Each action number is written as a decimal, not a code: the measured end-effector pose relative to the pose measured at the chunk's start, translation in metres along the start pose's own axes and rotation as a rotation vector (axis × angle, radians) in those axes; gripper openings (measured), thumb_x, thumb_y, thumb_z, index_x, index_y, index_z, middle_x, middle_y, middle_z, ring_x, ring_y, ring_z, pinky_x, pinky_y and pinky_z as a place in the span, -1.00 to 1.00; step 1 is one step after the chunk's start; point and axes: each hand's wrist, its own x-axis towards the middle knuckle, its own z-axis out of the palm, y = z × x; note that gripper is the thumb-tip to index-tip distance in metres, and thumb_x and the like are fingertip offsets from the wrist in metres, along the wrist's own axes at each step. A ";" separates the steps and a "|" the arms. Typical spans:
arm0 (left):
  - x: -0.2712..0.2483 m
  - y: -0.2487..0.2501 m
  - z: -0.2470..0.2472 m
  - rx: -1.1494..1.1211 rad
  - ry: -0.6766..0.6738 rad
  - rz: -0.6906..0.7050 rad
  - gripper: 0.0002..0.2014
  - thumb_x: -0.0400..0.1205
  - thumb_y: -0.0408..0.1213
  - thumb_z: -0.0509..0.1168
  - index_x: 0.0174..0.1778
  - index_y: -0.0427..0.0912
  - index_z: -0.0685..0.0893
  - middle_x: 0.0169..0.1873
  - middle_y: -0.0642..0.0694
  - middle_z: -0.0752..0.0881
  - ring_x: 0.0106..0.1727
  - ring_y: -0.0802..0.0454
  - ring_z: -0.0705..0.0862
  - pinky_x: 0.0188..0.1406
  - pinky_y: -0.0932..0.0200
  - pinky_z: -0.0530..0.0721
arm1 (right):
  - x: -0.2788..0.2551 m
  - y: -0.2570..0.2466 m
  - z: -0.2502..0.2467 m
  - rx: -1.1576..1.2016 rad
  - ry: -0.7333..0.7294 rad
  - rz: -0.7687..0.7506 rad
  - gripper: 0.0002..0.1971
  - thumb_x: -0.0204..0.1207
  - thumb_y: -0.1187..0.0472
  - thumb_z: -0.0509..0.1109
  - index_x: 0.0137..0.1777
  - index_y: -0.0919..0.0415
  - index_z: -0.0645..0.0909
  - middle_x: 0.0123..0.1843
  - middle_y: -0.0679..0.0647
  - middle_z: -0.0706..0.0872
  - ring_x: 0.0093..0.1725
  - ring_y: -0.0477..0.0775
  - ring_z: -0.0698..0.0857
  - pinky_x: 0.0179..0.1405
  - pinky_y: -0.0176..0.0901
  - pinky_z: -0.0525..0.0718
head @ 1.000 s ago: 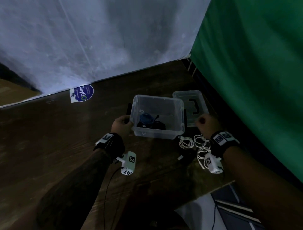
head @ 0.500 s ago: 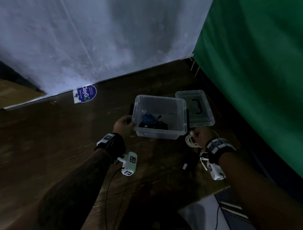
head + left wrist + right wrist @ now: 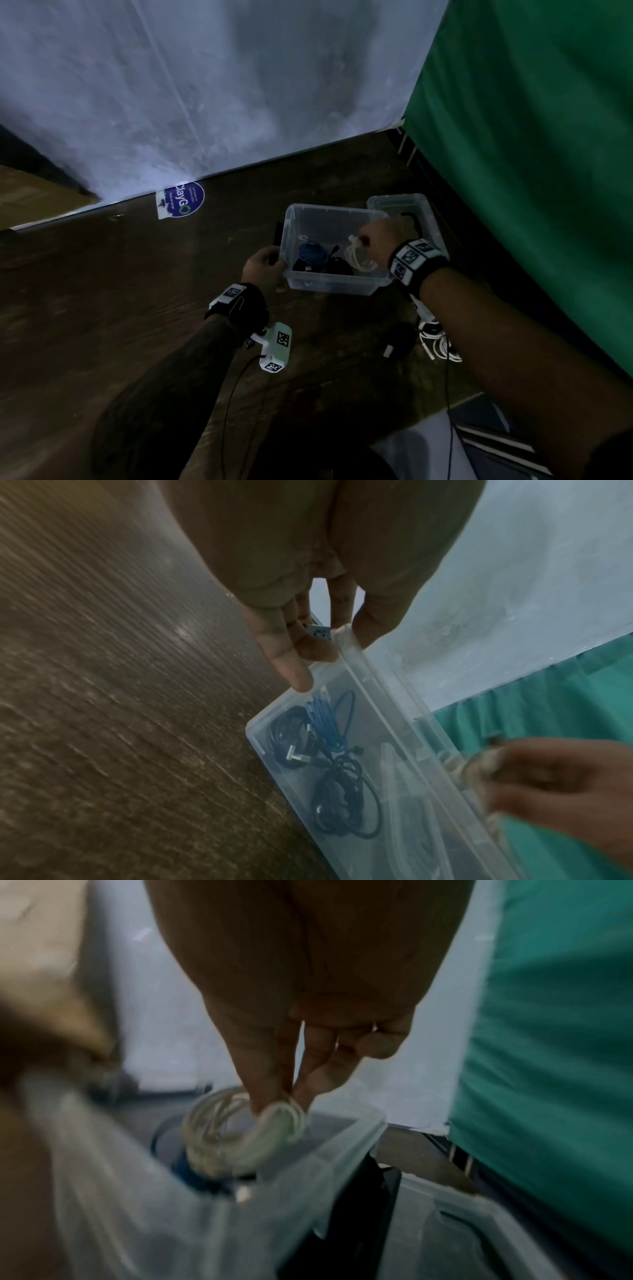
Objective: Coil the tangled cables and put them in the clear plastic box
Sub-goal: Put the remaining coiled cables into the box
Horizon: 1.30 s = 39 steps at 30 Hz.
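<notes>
The coiled white cable [image 3: 358,255] hung over the right half of the clear plastic box [image 3: 329,286], inside its rim and above the floor of the box, pinched between thumb and fingertips of the right hand [image 3: 378,240]. In the right wrist view the same coil [image 3: 240,1137] dangled from the thumb and forefinger, while the other fingers curled loosely behind; the picture was blurred there.

On the bottom of the box lay a blue cable [image 3: 310,251] at about 9 o'clock from the white coil, and a black cable [image 3: 337,267] just beside it toward 6 o'clock. The left wrist view showed the blue cable [image 3: 329,723] lying across the black one [image 3: 346,799], the two touching.

The left hand [image 3: 263,267] gripped the box at its 9 o'clock side, the thumb [image 3: 369,620] hooked over the rim and the fingers [image 3: 284,653] pressed on the outside of the wall.

At 2 o'clock from the box, touching or nearly touching its far right corner, lay the clear lid [image 3: 407,209] with a dark handle. At 5 o'clock from the box, on the dark wooden table [image 3: 137,308], lay more white cables [image 3: 440,346] in a loose heap, with a dark cable [image 3: 399,341] just beside them at 9 o'clock. A blue round sticker [image 3: 183,202] sat at the table's far edge, at 10 o'clock from the box, below the pale wall [image 3: 205,85]. A green cloth [image 3: 531,137] hung along the 3 o'clock side.
</notes>
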 end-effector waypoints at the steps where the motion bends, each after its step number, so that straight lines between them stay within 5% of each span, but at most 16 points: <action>1: -0.001 0.000 0.000 0.011 -0.002 0.012 -0.77 0.62 -0.34 0.32 0.14 0.04 0.66 0.09 -0.13 0.73 -0.02 -0.15 0.77 -0.08 -0.19 0.80 | 0.003 -0.004 0.002 -0.091 -0.073 0.004 -0.70 0.68 0.03 0.28 0.30 0.09 0.68 0.29 0.11 0.69 0.28 0.19 0.66 0.29 -0.02 0.56; 6: -0.001 0.000 -0.002 -0.014 -0.027 -0.021 -0.76 0.64 -0.36 0.30 0.16 0.03 0.64 0.00 -0.06 0.71 -0.09 -0.10 0.78 -0.12 -0.11 0.81 | 0.009 0.003 0.020 -0.100 -0.101 0.026 -0.71 0.68 0.10 0.27 0.31 0.12 0.67 0.32 0.14 0.69 0.26 0.21 0.67 0.24 -0.04 0.59; 10: -0.002 0.001 -0.001 -0.007 -0.044 -0.006 -0.76 0.65 -0.36 0.29 0.19 0.01 0.62 -0.04 -0.01 0.71 -0.18 0.03 0.77 -0.40 0.21 0.74 | -0.016 0.028 0.023 0.308 0.328 0.007 -0.83 0.57 0.15 0.39 0.11 0.14 0.68 0.06 0.09 0.73 0.04 0.12 0.71 0.02 -0.01 0.69; 12: -0.003 0.002 -0.001 -0.004 -0.040 0.002 -0.77 0.65 -0.37 0.28 0.17 0.00 0.63 -0.06 -0.01 0.71 -0.19 0.06 0.76 -0.45 0.28 0.71 | -0.038 0.045 0.033 0.457 0.384 0.081 -0.91 0.54 0.13 0.44 -0.02 0.10 0.63 -0.11 0.03 0.70 -0.15 0.03 0.67 -0.18 -0.15 0.61; 16: -0.004 0.002 0.001 0.008 -0.015 0.018 -0.78 0.65 -0.38 0.28 0.12 0.03 0.62 -0.10 0.00 0.71 -0.21 0.05 0.75 -0.43 0.24 0.71 | -0.085 0.067 0.070 0.469 0.163 0.133 -0.86 0.55 0.03 0.42 -0.22 -0.01 0.63 -0.29 -0.06 0.71 -0.22 0.00 0.72 -0.26 -0.21 0.59; 18: -0.004 0.001 0.002 0.010 -0.005 0.028 -0.77 0.64 -0.38 0.29 0.09 0.06 0.63 -0.11 0.01 0.72 -0.23 0.07 0.76 -0.45 0.26 0.70 | -0.097 0.071 0.096 0.375 -0.056 0.121 -0.93 0.56 0.07 0.40 -0.05 -0.03 0.71 -0.09 -0.03 0.76 -0.01 0.06 0.74 -0.03 -0.09 0.68; 20: -0.004 0.000 0.002 0.017 0.003 0.032 -0.77 0.64 -0.38 0.29 0.09 0.06 0.63 -0.10 -0.02 0.73 -0.24 0.05 0.76 -0.43 0.23 0.70 | -0.099 0.070 0.123 0.244 -0.219 0.086 -0.71 0.59 0.12 0.37 0.29 0.02 0.67 0.25 0.06 0.68 0.29 0.12 0.63 0.29 -0.01 0.60; 23: -0.005 0.001 0.001 0.018 -0.005 0.027 -0.78 0.66 -0.37 0.28 0.14 0.03 0.62 -0.10 -0.01 0.72 -0.23 0.01 0.76 -0.39 0.19 0.75 | -0.100 0.062 0.141 0.165 -0.285 0.112 -0.57 0.61 0.08 0.35 0.48 -0.06 0.52 0.43 0.03 0.54 0.45 0.12 0.50 0.43 0.01 0.49; 28: -0.005 0.002 0.000 0.027 -0.011 0.017 -0.78 0.66 -0.34 0.29 0.16 0.03 0.62 -0.09 -0.02 0.73 -0.20 -0.01 0.77 -0.31 0.12 0.78 | -0.103 0.051 0.143 0.149 -0.284 0.087 -0.75 0.61 0.15 0.36 0.26 -0.03 0.64 0.30 0.02 0.57 0.34 0.09 0.56 0.26 -0.10 0.49; 33: -0.006 0.001 0.001 0.023 0.003 0.034 -0.78 0.65 -0.39 0.28 0.14 -0.01 0.64 -0.14 0.01 0.72 -0.26 0.08 0.75 -0.41 0.22 0.70 | -0.104 0.034 0.098 0.537 -0.085 -0.011 -0.80 0.56 0.13 0.45 0.16 -0.03 0.73 0.06 -0.18 0.65 0.06 -0.18 0.62 0.17 -0.21 0.59; 36: -0.008 0.000 0.001 0.018 -0.003 0.019 -0.76 0.63 -0.38 0.31 0.16 -0.01 0.66 -0.01 -0.10 0.75 -0.19 -0.01 0.77 -0.37 0.15 0.74 | -0.087 0.023 0.056 0.674 0.124 0.005 -0.84 0.50 0.12 0.52 0.07 0.01 0.74 -0.04 -0.13 0.73 -0.04 -0.13 0.68 -0.02 -0.25 0.61; 39: -0.013 -0.004 0.002 0.025 0.003 0.033 -0.75 0.63 -0.39 0.31 0.18 -0.02 0.66 -0.04 -0.03 0.74 -0.20 0.07 0.75 -0.45 0.32 0.69 | -0.051 0.020 0.029 0.613 0.190 0.070 -0.84 0.52 0.20 0.50 0.08 0.14 0.74 0.00 0.02 0.77 0.02 0.02 0.71 0.04 -0.14 0.64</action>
